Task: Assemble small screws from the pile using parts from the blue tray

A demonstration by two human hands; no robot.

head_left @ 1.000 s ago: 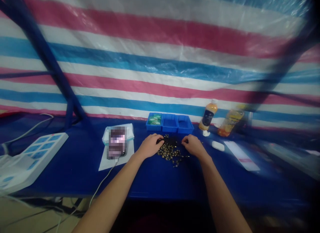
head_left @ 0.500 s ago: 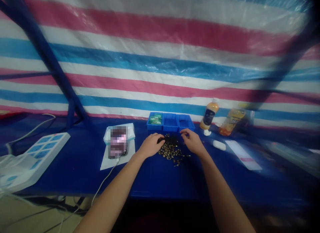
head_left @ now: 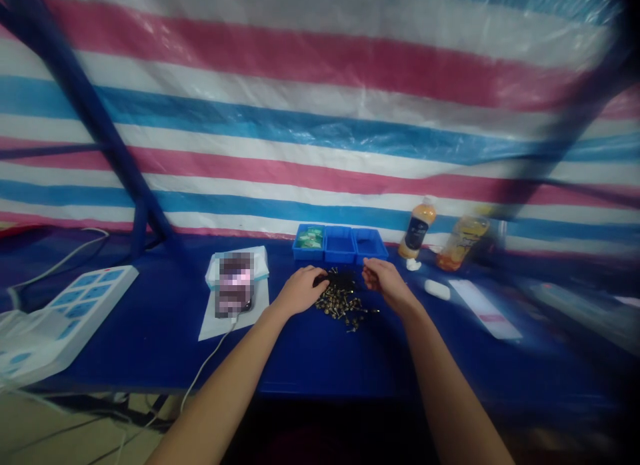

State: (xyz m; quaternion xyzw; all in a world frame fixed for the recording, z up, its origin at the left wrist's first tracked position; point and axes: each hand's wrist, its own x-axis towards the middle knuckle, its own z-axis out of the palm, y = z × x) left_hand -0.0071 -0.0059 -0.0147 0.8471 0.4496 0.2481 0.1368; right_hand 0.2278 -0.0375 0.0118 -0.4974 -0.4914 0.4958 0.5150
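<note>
The pile of small brass and black parts (head_left: 344,300) lies just below the middle of the frame on the blue table (head_left: 150,332), trailing toward the lower right. The left hand (head_left: 300,290) touches its left edge, fingers curled onto the dark pieces. The right hand (head_left: 384,282) sits at its upper right edge, fingertips drawn together. Whether either hand holds a piece cannot be told. The blue bins (head_left: 340,244) stand just behind.

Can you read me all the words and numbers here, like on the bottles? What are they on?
None can be read.
Dark label on the orange bottle: too blurred.
Label on the yellow bottle: too blurred.
Screen of the phone: blurred out.
Red mark on the white strip: too small to tell.
</note>
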